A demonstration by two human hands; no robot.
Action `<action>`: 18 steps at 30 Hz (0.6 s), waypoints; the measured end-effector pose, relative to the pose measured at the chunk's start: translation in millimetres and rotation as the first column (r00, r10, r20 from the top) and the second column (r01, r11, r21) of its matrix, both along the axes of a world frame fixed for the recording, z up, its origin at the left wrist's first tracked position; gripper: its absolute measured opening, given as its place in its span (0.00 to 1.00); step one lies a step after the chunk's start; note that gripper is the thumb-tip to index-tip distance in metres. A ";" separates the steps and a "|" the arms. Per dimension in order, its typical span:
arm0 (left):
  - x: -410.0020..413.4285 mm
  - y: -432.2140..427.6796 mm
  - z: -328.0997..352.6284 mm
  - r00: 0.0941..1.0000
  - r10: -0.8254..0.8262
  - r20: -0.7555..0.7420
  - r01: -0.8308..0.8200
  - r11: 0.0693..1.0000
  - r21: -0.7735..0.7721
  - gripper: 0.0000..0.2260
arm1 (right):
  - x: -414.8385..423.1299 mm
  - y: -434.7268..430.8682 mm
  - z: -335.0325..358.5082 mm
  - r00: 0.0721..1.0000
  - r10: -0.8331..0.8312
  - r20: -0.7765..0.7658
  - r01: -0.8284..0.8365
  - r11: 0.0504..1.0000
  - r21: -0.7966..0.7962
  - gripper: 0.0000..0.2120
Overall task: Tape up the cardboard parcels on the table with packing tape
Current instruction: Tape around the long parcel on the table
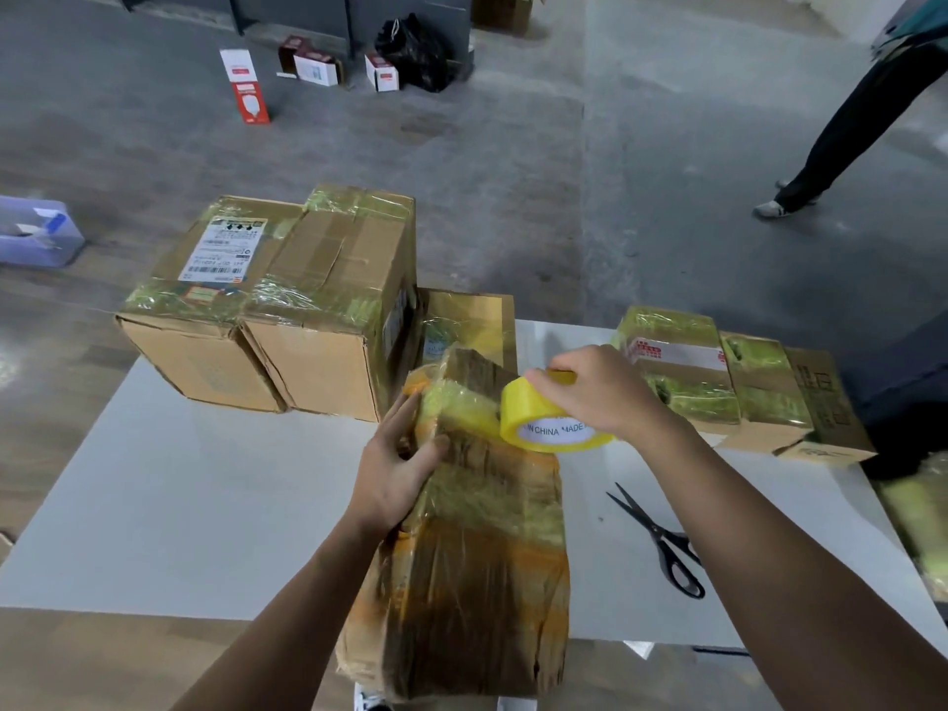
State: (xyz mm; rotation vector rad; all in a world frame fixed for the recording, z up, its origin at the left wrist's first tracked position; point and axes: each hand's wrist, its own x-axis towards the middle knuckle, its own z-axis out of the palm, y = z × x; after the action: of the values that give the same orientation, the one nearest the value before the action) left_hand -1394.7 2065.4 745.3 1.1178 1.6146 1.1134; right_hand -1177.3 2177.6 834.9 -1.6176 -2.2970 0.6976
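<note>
Looking down from the head view at a white table [205, 505]. Seeing a long parcel [477, 582] lying in the middle, brown and crinkly, with shiny yellow tape around it and its near end hanging over the table's front edge.

Gripping the left side of the long parcel near its far end with the left hand [395, 464], thumb curling onto the top, fingers lying along the side. Holding a yellow tape roll [533, 418] with the right hand [595, 392], fingers curling over the roll from above. Touching the tape roll to the top of the long parcel, close to its far end, just right of the left hand.

Seeing black scissors [662, 541] lying flat to the right of the long parcel, blades a little apart, not touching it. Seeing two big boxes [287, 300] standing behind and to the left of the long parcel, bound side by side with tape, a white label on top. Seeing a flat parcel [472, 320] lying right behind the long parcel's far end. Seeing a row of small parcels [708, 372] sitting behind and to the right of the long parcel.

Seeing, far behind the long parcel on the grey floor [513, 171], small red and white cartons [318, 69], a black bag [410, 53] and another person's leg [846, 125] off to the right.
</note>
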 end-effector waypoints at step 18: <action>-11.7 13.5 -36.2 0.657 -0.347 -0.669 0.320 0.932 -0.169 0.34 | -53.4 -5.5 -25.6 0.961 -0.073 -0.266 0.001 0.965 -0.261 0.28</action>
State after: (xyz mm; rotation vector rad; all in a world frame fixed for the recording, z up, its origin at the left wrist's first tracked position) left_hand -1406.4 2079.0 709.1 1.8723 1.8434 0.4094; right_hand -1230.6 2172.0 809.3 -1.5480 -2.0389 1.1738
